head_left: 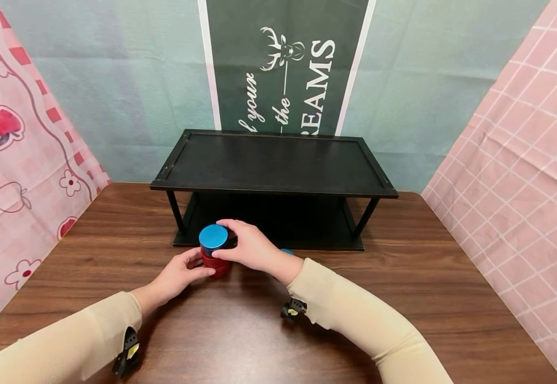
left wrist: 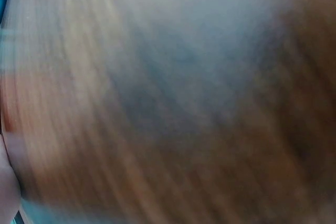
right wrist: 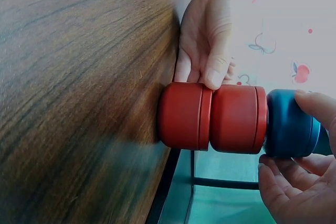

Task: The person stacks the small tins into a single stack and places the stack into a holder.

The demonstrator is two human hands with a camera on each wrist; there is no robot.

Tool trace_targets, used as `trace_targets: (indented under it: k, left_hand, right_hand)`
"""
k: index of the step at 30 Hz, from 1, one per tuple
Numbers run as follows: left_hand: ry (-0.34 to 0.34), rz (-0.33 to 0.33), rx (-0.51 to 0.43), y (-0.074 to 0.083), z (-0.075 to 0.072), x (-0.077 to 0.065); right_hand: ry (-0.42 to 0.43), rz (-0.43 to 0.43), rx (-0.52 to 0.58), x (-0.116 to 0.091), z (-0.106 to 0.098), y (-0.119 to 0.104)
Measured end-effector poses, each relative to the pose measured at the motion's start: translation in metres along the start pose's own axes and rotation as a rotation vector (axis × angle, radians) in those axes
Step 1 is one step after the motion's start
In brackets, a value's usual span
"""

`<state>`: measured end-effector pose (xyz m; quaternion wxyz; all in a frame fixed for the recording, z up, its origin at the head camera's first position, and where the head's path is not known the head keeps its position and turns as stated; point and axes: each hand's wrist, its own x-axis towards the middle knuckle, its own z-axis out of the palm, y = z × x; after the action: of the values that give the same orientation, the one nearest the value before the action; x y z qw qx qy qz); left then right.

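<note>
Two small red canisters stand stacked on the table, the lower red canister [right wrist: 181, 116] under the upper red canister [right wrist: 236, 119]. On top sits a blue canister [head_left: 213, 237], in line with them in the right wrist view. My right hand [head_left: 256, 248] holds the blue canister from the right, thumb and fingers on opposite sides. From the left, my left hand [head_left: 175, 277] grips the red pair, its thumb near the seam between them. The left wrist view is mostly blurred, with a sliver of hand [left wrist: 8, 195] at its edge.
Just behind the stack is a black two-level shelf [head_left: 273, 165], its lower board close to the table. A second blue thing [head_left: 286, 251] is mostly hidden behind my right wrist. The brown wooden table [head_left: 355, 314] meets patterned cloths on both sides.
</note>
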<state>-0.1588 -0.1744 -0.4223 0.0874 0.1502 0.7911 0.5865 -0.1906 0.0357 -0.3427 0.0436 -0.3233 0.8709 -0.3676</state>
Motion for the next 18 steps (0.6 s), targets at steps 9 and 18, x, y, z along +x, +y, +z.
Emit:
trace_targets:
  k: [9, 18]
  left_hand:
    - [-0.003, 0.006, 0.006, -0.0017, 0.0002, 0.0005]
    - [0.009, 0.002, 0.025, -0.0033, 0.0006, 0.0017]
  right_hand:
    - [-0.008, 0.005, -0.019, 0.0000, 0.0023, -0.0005]
    - [-0.018, 0.006, -0.056, 0.0001, 0.0035, 0.0005]
